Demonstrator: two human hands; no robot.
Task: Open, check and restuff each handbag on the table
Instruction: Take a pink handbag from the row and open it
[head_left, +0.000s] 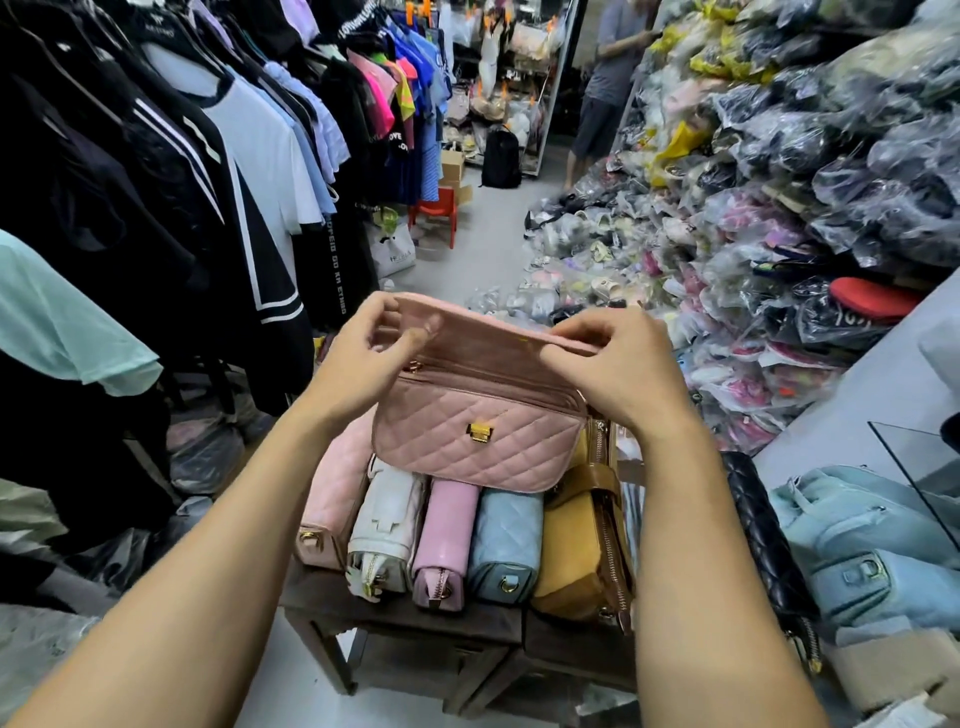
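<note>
Bright, even indoor light, with soft shadow only under the bag (478, 447) and the table (405, 621). Plastic packs (831, 156) at 2 o'clock glint white; dark clothes (104, 156) at 10 o'clock lose detail. Edges bow and stretch — wide-angle warp. The aisle at 12 o'clock is soft, and the bag's raised flap is slightly smeared.

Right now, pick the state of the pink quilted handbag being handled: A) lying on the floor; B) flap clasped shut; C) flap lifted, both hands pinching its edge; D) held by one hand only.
C: the left hand and the right hand each pinch the edge of the raised flap of the pink quilted handbag, leaving its gold clasp uncovered on the front.
</note>
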